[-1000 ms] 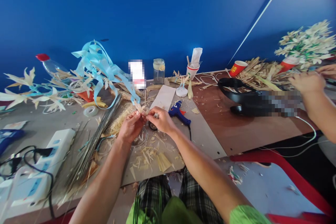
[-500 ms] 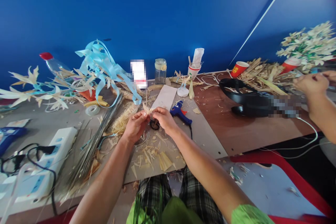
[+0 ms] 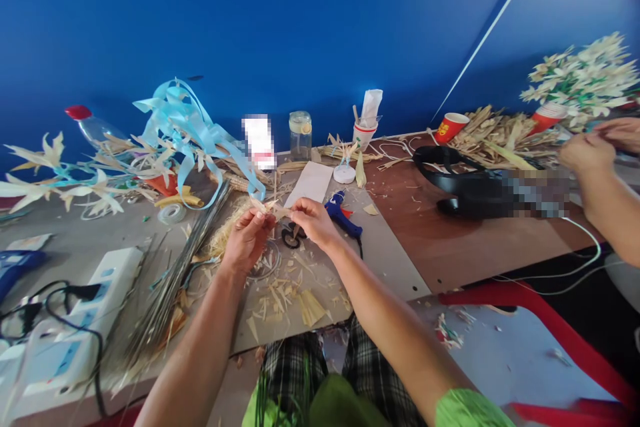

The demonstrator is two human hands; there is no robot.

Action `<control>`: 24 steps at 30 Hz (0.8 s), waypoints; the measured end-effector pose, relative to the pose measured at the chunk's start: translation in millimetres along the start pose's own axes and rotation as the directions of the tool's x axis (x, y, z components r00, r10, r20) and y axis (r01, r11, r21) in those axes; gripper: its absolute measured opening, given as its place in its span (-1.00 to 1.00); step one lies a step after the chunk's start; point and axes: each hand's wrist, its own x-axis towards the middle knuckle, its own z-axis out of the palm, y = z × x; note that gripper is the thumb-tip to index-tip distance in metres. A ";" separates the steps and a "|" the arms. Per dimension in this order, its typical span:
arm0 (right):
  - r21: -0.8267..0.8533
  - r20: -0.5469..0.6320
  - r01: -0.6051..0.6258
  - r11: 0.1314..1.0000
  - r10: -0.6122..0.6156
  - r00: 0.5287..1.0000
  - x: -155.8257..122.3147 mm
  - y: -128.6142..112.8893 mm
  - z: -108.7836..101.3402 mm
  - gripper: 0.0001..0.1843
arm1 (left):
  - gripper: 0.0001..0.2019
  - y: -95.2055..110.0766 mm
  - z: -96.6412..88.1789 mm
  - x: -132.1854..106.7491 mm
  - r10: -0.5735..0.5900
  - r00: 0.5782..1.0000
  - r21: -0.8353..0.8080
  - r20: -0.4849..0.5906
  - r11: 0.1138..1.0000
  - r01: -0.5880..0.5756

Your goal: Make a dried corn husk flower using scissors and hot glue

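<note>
Over the middle of the table, my left hand (image 3: 249, 235) is closed in a pinch on a small pale corn husk flower (image 3: 263, 205). From the other side, my right hand (image 3: 315, 220) pinches a corn husk strip (image 3: 282, 211) that reaches toward the flower; whether the two are joined I cannot tell. Just below my fingers lie black-handled scissors (image 3: 291, 236), partly covered. A blue glue gun (image 3: 343, 215) rests right of my right hand. Loose husk scraps (image 3: 313, 307) are scattered between my forearms.
A bundle of wires (image 3: 173, 287) and a white power strip (image 3: 107, 300) lie at left, with blue ribbon (image 3: 175, 120) behind. At the back stand a glass jar (image 3: 301, 137) and a paper cup (image 3: 365, 132). Black headgear (image 3: 450, 180) and a co-worker's hands (image 3: 587, 153) are at right.
My hands have moved slightly apart, the left one leftward with the husk flower. A husk strip now shows stretched between them, and more of the scissors is visible.
</note>
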 end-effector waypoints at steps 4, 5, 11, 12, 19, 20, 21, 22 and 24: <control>-0.172 0.070 0.046 0.984 -0.034 0.997 -2.3 -1.7 -1.6 -0.90 | -0.81 1.1 -0.9 -0.1 0.013 1.000 0.119 -0.010 0.993 -0.011; -0.161 0.067 0.049 0.986 -0.039 0.997 -1.7 -1.3 -2.0 -0.89 | -0.81 0.6 -0.8 0.0 0.016 1.000 0.160 -0.017 0.987 -0.013; 0.180 -0.009 -0.084 0.980 0.088 0.996 5.1 0.6 -5.1 -0.80 | -0.78 -3.7 1.7 0.0 0.005 1.000 0.195 -0.025 0.981 0.000; 0.201 -0.018 -0.088 0.976 0.093 0.995 5.7 0.5 -5.6 -0.81 | -0.78 -4.0 2.3 -0.5 -0.005 1.000 0.186 -0.009 0.983 0.006; 0.226 -0.020 -0.052 0.973 0.058 0.998 5.4 0.9 -7.0 -0.84 | -0.76 -3.6 4.5 -3.2 -0.075 0.997 0.225 0.009 0.972 0.071; 0.225 -0.018 -0.051 0.973 0.056 0.998 5.4 1.1 -7.5 -0.85 | -0.77 -3.8 3.8 -2.8 -0.065 0.998 0.223 -0.001 0.973 0.064; 0.222 -0.017 -0.051 0.974 0.056 0.998 5.3 1.3 -8.0 -0.87 | -0.77 -4.0 2.9 -2.4 -0.052 0.999 0.221 -0.009 0.974 0.053; 0.220 -0.018 -0.053 0.974 0.058 0.998 5.4 1.6 -8.5 -0.88 | -0.78 -4.2 1.9 -1.9 -0.038 0.999 0.222 -0.015 0.974 0.041; 0.228 -0.025 -0.061 0.972 0.068 0.997 5.7 2.6 -9.3 -0.89 | -0.78 -5.0 0.2 -1.4 -0.021 1.000 0.242 -0.016 0.970 0.025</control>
